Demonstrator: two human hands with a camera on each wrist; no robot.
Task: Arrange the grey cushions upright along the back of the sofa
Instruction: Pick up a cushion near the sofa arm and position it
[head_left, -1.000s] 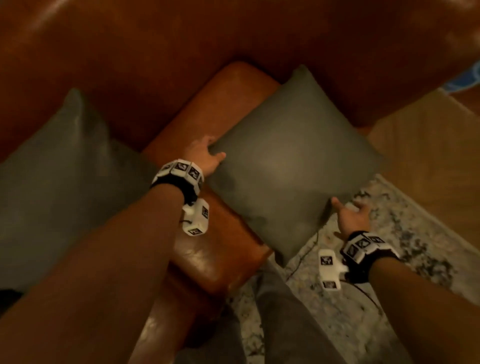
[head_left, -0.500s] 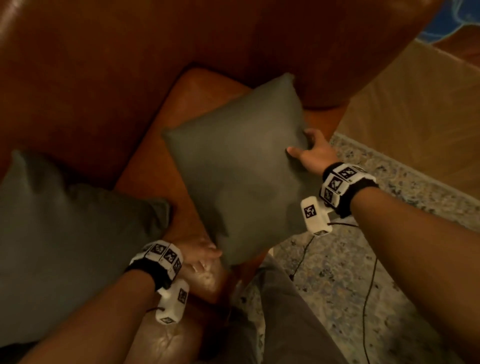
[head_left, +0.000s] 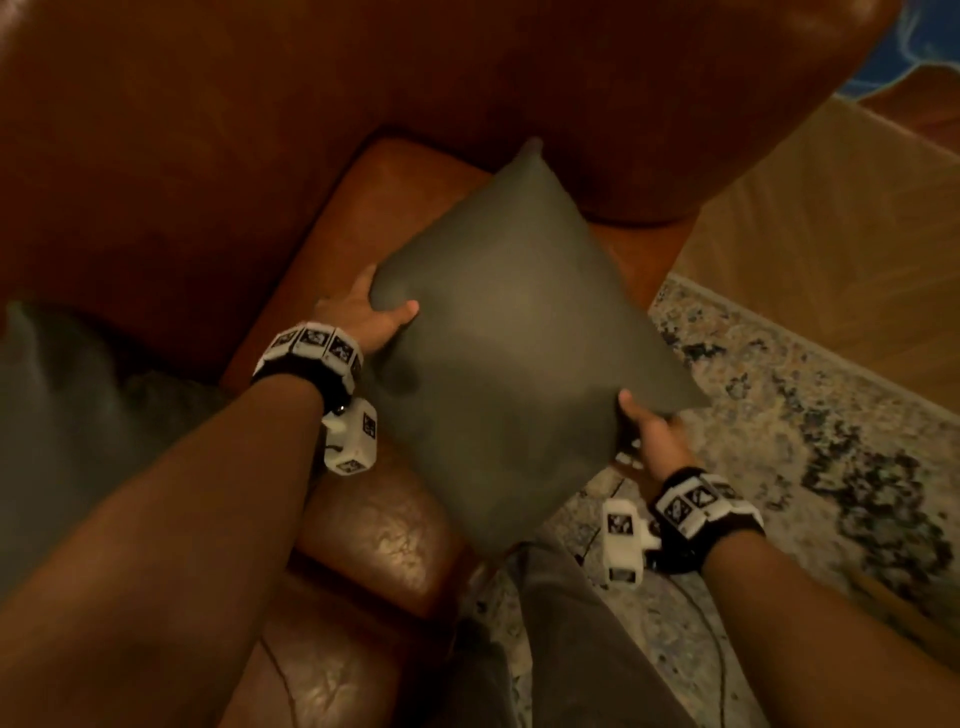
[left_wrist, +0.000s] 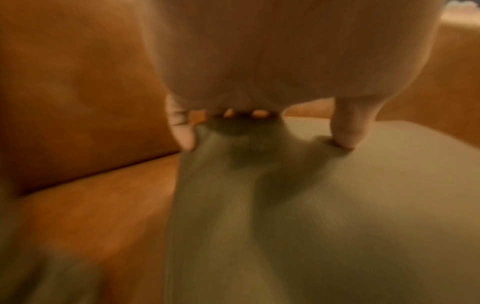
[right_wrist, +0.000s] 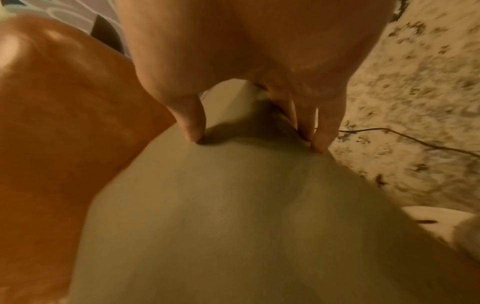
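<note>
A grey cushion (head_left: 519, 343) hangs diamond-wise over the right end of the brown leather sofa seat (head_left: 395, 197), its top corner near the backrest. My left hand (head_left: 374, 312) grips its left corner, thumb on the front face. My right hand (head_left: 649, 426) pinches its right corner from below. In the left wrist view the thumb presses into the cushion (left_wrist: 311, 205) and the fingers wrap behind. The right wrist view shows the thumb and fingers squeezing the cushion (right_wrist: 233, 205) at its corner. A second grey cushion (head_left: 67, 431) leans against the sofa back at far left.
The sofa backrest (head_left: 311, 78) and the right armrest (head_left: 649, 130) close in the seat corner. A patterned rug (head_left: 831, 467) covers the floor on the right, with a thin black cable (head_left: 722, 654) trailing across it. My leg in grey trousers (head_left: 561, 649) stands against the sofa front.
Both hands have shifted their hold: the left went up to the cushion's left corner, the right dropped to its right corner. The cushion moved right and now hangs diamond-wise between them.
</note>
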